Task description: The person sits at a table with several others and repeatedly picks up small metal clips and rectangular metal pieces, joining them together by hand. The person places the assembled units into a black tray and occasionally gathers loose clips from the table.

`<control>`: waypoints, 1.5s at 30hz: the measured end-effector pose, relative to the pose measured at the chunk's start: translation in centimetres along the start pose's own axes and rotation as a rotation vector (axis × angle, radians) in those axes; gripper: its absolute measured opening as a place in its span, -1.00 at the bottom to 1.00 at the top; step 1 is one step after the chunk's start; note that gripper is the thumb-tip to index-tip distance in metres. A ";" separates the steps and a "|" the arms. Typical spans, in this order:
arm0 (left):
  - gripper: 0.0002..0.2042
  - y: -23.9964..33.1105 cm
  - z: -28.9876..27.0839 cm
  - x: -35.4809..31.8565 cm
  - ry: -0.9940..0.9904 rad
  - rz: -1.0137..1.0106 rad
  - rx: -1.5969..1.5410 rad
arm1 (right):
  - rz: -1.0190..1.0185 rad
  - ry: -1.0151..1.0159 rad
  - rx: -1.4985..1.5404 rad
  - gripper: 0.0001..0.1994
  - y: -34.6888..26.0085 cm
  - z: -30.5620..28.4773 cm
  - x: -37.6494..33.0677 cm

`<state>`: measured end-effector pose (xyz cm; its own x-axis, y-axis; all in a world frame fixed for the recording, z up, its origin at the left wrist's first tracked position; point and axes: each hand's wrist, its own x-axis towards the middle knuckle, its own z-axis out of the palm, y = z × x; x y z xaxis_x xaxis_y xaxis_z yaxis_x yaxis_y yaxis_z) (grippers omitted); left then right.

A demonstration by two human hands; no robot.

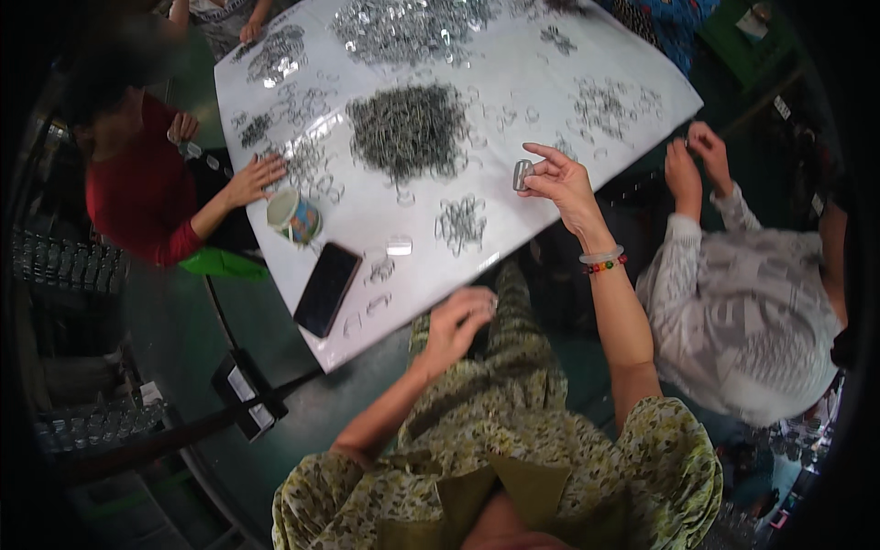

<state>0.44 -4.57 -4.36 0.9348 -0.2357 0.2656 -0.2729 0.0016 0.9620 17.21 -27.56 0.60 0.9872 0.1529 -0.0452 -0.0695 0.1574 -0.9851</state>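
Holding a small silvery metal piece point(522, 174) up over the white table point(550, 82), our right hand point(561, 183) has it pinched between thumb and the first fingers, the other fingers loosely fanned above. The piece hangs in the air near the table's edge, clear of the sheet and just right of a small cluster of wire rings point(461, 223). Our left hand point(458, 321) sits low at the near edge of the table, fingers curled inward; we cannot tell whether anything is caught inside them.

From here we judge the main risk to be a drop. The pinch takes only the side of the piece, so a slip would send it down past the edge and into our lap or onto the dark floor, where it would be hard to find. If it fell inward instead, it could land in the big dark heap of rings point(408, 128) and get lost among them.

Crowding is the second worry. The dark phone point(326, 289) lies close to the table's edge and a careless sweep of our left forearm could nudge it off. The patterned cup point(293, 217) stands beside the hand of the person in red point(255, 179), and a bump there would tip it into the scattered rings. A person in a grey top point(697, 156) works close on our right, so elbows could meet.
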 end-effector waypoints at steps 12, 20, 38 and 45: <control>-0.84 3.2 -0.1 3.3 -0.104 -0.209 -0.363 | -0.097 0.137 -0.154 -0.77 -1.4 6.5 -14.1; -0.76 3.6 1.1 4.5 -0.086 -0.246 -0.263 | -0.223 0.284 -0.218 -0.80 -1.3 7.0 -15.0; -0.88 -2.7 -4.6 19.8 0.189 0.212 0.786 | -0.322 0.307 -0.224 -0.81 -0.2 6.3 -15.7; -0.89 -9.4 -3.3 33.0 0.057 0.165 1.048 | -0.212 0.188 -0.272 -0.82 2.2 5.9 -14.2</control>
<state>34.65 -9.12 -4.46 0.8702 -0.2633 0.4164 -0.4317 -0.8149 0.3867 2.18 -23.65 0.07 0.9863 -0.0408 0.1596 0.1548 -0.1020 -0.9827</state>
